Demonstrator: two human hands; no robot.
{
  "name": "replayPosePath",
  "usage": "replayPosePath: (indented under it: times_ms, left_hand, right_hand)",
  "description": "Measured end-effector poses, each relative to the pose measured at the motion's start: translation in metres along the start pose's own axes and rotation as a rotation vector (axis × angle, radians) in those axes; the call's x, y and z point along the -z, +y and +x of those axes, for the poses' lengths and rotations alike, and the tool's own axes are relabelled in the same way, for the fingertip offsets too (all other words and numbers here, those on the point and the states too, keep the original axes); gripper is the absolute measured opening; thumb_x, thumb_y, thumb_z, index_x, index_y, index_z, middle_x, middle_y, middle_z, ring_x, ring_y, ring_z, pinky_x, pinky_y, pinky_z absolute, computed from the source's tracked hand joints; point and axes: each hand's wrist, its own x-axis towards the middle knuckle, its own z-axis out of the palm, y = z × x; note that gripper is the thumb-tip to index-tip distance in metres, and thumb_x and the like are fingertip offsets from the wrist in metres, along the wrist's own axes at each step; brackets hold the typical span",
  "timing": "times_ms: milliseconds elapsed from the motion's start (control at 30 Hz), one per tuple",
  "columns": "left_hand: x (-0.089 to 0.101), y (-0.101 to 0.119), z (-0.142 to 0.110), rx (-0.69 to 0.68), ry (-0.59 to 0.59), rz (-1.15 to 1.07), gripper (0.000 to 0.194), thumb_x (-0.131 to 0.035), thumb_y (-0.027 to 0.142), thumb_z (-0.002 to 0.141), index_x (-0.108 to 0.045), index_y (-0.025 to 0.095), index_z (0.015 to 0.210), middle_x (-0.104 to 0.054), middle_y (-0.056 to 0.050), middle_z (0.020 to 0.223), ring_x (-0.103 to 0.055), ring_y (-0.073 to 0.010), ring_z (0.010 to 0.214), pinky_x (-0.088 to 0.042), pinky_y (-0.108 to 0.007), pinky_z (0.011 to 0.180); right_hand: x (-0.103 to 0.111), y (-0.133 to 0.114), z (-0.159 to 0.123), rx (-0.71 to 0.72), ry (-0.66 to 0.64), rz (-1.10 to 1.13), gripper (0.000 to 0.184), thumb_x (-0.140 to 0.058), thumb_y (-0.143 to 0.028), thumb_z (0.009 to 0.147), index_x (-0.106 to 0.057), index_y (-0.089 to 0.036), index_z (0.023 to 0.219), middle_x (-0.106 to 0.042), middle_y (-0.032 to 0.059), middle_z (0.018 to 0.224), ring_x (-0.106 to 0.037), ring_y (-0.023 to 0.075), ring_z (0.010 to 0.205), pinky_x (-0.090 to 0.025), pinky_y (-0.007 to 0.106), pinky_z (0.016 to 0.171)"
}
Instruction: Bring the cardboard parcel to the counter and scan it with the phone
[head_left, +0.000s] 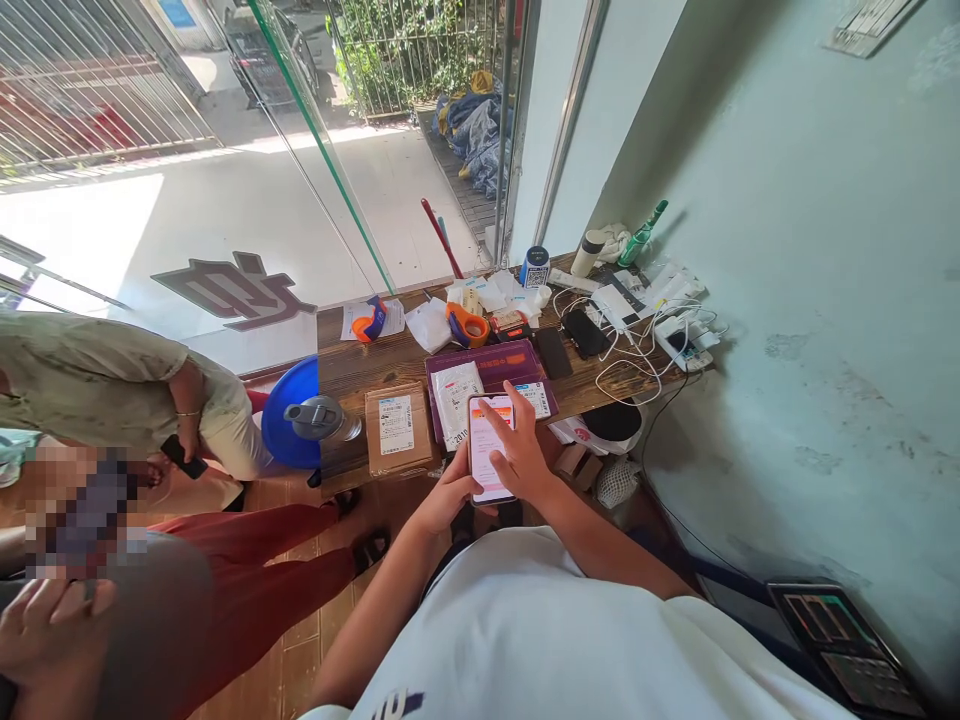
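Note:
A smartphone (491, 475) with a lit white and pink screen is gripped from below and the left side by my left hand (444, 497). Over that screen hovers my right hand (525, 450), its thumb and index finger spread; whether a fingertip touches the glass, I cannot tell. Just beyond the phone, a white parcel bag (456, 388) with a printed label lies on a purple box (491, 362). Left of these, a brown cardboard box (381, 462) with a white label rests on the wooden table (394, 368).
Tape dispensers (468, 328), a dark phone (553, 352), white cables (637, 370) and a green bottle (641, 237) crowd the table's far side. A clear bottle (319, 418) stands left, beside a blue stool (277, 415). Two people (180, 600) are at left, one holding a phone.

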Motion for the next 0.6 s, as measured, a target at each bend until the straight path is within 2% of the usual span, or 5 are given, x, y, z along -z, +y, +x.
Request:
replayPosePath:
  times_ms: [100,267,367,467,600]
  left_hand:
    - [0.000,0.002,0.000,0.006,-0.002,0.006,0.098,-0.050,0.007,0.066,-0.016,0.046,0.149,-0.047,-0.003,0.142,-0.064,-0.0233,0.096,-0.062,-0.033,0.058]
    - [0.004,0.002,0.001,0.012,-0.014,-0.006,0.098,-0.051,0.006,0.066,-0.016,0.045,0.149,-0.056,-0.003,0.130,-0.063,-0.0214,0.092,-0.062,-0.033,0.059]
    - [0.006,0.001,0.003,0.004,-0.007,-0.031,0.099,-0.051,0.008,0.064,-0.016,0.043,0.149,-0.054,-0.004,0.133,-0.064,-0.0228,0.093,-0.061,-0.033,0.057]
    - [0.007,-0.001,0.005,-0.010,0.007,-0.084,0.098,-0.050,0.010,0.064,-0.015,0.044,0.149,-0.046,-0.004,0.142,-0.064,-0.0231,0.096,-0.061,-0.035,0.061]
    - [0.011,0.001,0.005,0.038,-0.040,-0.002,0.089,-0.048,0.016,0.073,-0.013,0.042,0.150,-0.048,-0.005,0.140,-0.063,-0.0208,0.096,-0.059,-0.034,0.066]
  right_hand:
    - [-0.001,0.000,-0.001,0.003,0.004,0.019,0.066,-0.022,-0.064,0.092,-0.023,-0.033,0.151,-0.006,0.0055,0.156,-0.014,0.0374,0.141,-0.018,0.062,0.112]
    - [-0.003,-0.003,0.002,-0.021,-0.022,-0.002,0.064,-0.024,-0.065,0.092,-0.034,-0.034,0.147,-0.004,0.0039,0.157,-0.011,0.0372,0.143,-0.016,0.059,0.114]
    - [-0.010,-0.002,-0.001,-0.118,0.042,0.095,0.070,-0.040,-0.061,0.091,-0.022,-0.030,0.151,-0.006,0.0094,0.157,-0.017,0.0353,0.142,-0.020,0.058,0.114]
    - [-0.021,0.003,-0.013,-0.345,0.048,0.405,0.091,-0.063,-0.051,0.083,-0.008,-0.023,0.151,-0.028,0.0177,0.149,-0.040,0.0306,0.132,-0.036,0.052,0.107]
    - [-0.036,0.013,-0.030,-0.683,-0.102,0.738,0.074,-0.077,-0.046,0.069,-0.042,-0.019,0.129,-0.062,0.0118,0.116,-0.061,0.0270,0.102,-0.052,0.042,0.085]
